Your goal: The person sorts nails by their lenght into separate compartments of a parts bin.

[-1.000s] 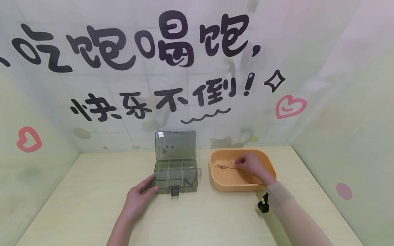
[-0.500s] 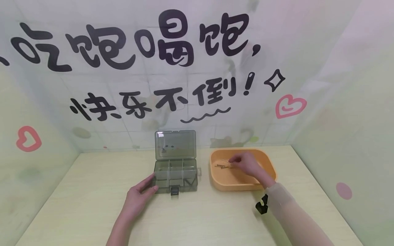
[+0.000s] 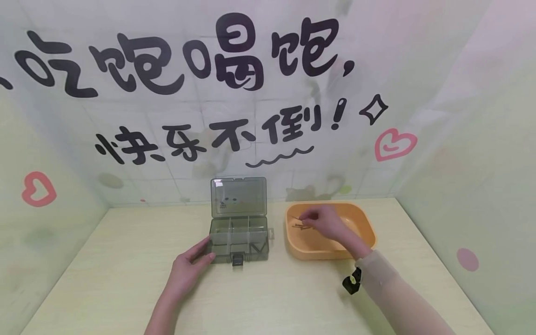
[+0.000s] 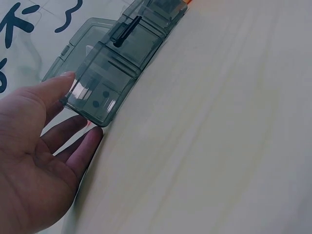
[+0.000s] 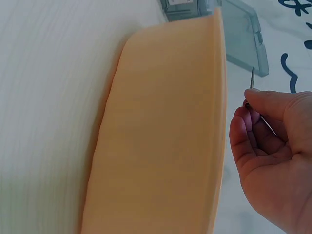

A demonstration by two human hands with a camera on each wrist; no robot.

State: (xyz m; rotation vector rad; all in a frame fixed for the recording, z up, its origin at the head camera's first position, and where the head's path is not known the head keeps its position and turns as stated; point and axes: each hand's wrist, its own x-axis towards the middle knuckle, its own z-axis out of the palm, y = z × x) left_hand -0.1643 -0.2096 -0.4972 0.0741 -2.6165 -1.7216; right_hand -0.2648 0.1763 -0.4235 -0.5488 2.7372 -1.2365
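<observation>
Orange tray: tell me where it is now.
In the head view, the tray sits on the table, just right of the open box, with the right hand over its inside.

A narrow gap parts the orange tray [image 3: 322, 255] from the grey box [image 3: 221, 256], with a small side tab [image 3: 271, 234] jutting into it. The tray's raised rim stands between the right hand [image 3: 325, 222] and that gap. The box's compartments lie open from above; its upright lid [image 3: 244, 199] bars the rear, and the left hand [image 3: 186, 273] blocks the left side. Nearer, the counter [image 3: 284, 298] gives wide passage between the 2 arms [image 3: 404, 298].
</observation>
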